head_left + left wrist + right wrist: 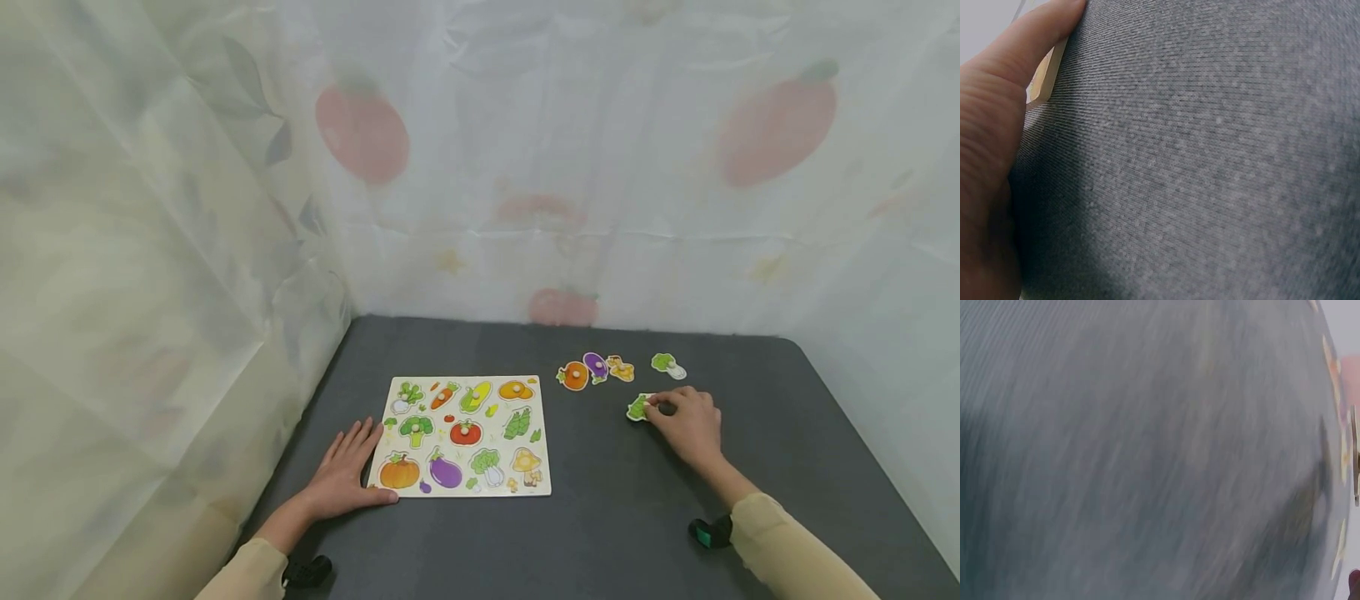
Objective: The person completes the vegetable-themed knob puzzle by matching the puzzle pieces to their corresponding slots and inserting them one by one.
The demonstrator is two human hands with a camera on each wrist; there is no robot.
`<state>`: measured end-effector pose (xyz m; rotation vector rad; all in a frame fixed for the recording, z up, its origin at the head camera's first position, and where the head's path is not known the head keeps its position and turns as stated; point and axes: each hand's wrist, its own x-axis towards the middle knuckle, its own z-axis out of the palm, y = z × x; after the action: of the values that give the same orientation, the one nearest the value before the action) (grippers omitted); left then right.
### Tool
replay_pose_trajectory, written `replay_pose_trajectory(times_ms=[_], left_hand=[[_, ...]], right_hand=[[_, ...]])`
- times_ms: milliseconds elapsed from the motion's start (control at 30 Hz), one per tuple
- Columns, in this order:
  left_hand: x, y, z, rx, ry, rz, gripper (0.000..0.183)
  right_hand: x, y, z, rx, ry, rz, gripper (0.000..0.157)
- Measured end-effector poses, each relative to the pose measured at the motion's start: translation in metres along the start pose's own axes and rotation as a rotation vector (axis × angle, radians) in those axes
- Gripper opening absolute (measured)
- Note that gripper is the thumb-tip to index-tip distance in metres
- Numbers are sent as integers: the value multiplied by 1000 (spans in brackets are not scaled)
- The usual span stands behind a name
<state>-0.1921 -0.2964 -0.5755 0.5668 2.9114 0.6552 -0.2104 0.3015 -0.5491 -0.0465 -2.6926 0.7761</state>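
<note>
A white vegetable puzzle board (432,415) lies flat on the table, with several knobbed pieces seated in its upper part. My left hand (341,475) rests at its left edge, fingers straight and spread, thumb by the lower left corner. The left wrist view shows the thumb (1004,53) against the board's corner (1047,81). Right of the board, my right hand (688,421) pinches a green vegetable puzzle piece (637,407) between thumb and fingertips. This piece (1355,456) appears edge-on above the table in the right wrist view, most of the hand being out of frame.
Beyond the right hand lie loose pieces: a pumpkin (573,376), an eggplant (595,365), a mushroom (620,368) and a leafy bok choy (667,364). The dark grey table (600,533) ends at white curtains (480,167) behind and at both sides.
</note>
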Motion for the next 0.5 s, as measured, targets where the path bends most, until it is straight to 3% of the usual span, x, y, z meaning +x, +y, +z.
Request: replay_pose_trajectory(times_ms=[500], left_hand=[[0,2,0,-1,-6,-20,126]], right_hand=[[20,-68,42,79,-96,-114,12]])
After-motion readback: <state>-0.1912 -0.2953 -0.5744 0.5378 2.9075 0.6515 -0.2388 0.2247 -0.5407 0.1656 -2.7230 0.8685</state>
